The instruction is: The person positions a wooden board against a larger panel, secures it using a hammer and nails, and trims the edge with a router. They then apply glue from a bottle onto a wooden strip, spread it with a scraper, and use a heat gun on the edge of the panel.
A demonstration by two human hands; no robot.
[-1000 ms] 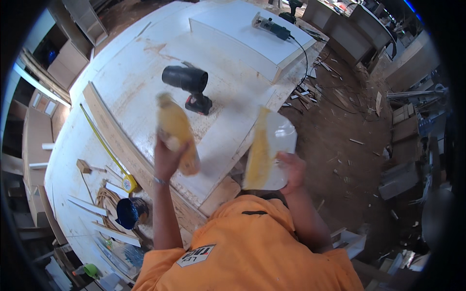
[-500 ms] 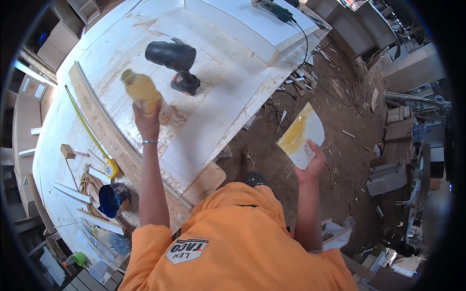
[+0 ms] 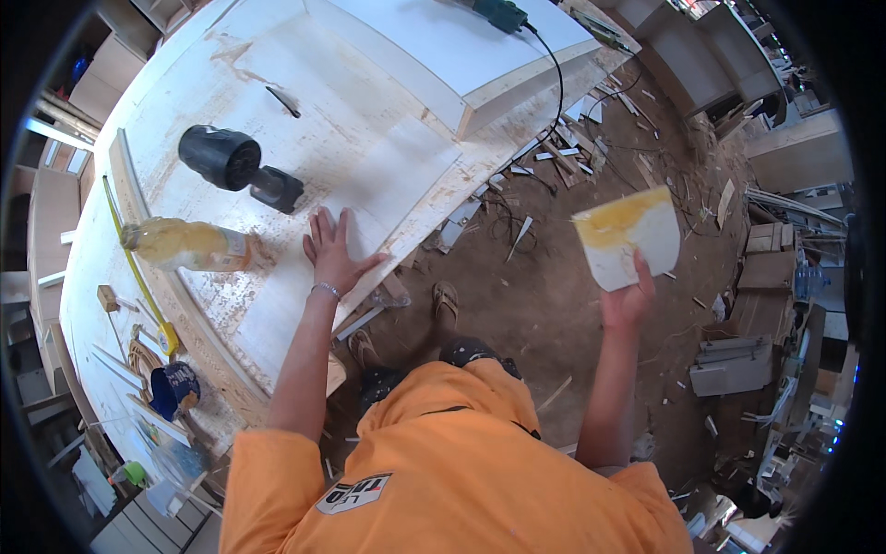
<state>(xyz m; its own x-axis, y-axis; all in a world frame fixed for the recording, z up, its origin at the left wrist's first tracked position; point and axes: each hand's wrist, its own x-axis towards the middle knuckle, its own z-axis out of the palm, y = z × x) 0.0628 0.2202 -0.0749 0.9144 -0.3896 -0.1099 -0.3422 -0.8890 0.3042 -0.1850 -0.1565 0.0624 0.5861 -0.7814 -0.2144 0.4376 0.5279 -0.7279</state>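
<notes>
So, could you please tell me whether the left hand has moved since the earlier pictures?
Yes: the left hand moved right, from the bottle to the edge of the table.

A yellow-smeared white sheet (image 3: 637, 242) is held in the right hand (image 3: 630, 300); the left hand (image 3: 334, 258) is spread on the tabletop (image 3: 249, 103).

Woodworking shop: dusty workbench (image 3: 254, 88), corded tool (image 3: 501, 15), offcuts (image 3: 565, 152) on floor (image 3: 544, 323)

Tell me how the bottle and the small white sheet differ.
The bottle rests on the table with no hand on it; the white sheet is held up in the right hand. The bottle is rounded and long, the white sheet flat and broad. Both show yellow.
</notes>
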